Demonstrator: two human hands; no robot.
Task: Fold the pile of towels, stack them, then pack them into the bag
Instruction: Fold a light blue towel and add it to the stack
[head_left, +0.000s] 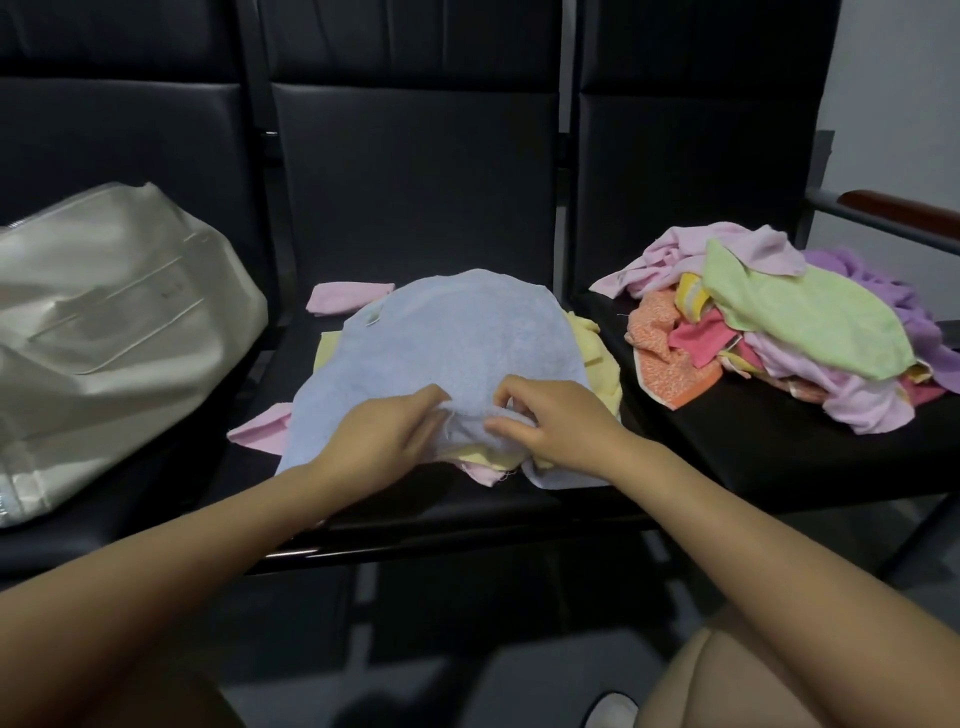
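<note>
Item: pale blue terry towel (447, 332), spread on the middle black seat (415, 156) over yellow and pink towels; its near edge is pinched by the left hand (384, 431) and the right hand (550, 415). Unfolded: jumbled pile of coloured towels (779, 327) on the right seat. Cream bag (104, 322) on the left seat, judged not yet packed; most folding judged outstanding

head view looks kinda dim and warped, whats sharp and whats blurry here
Head view: dim, flat light, black padded seats nearly swallow detail; wide-angle bending bows the cream leather bag and seat edges outward; the spread light-blue terry towel and the mixed pile of coloured towels read soft but legible; both hands, left hand and right hand, are slightly smeared.
</note>
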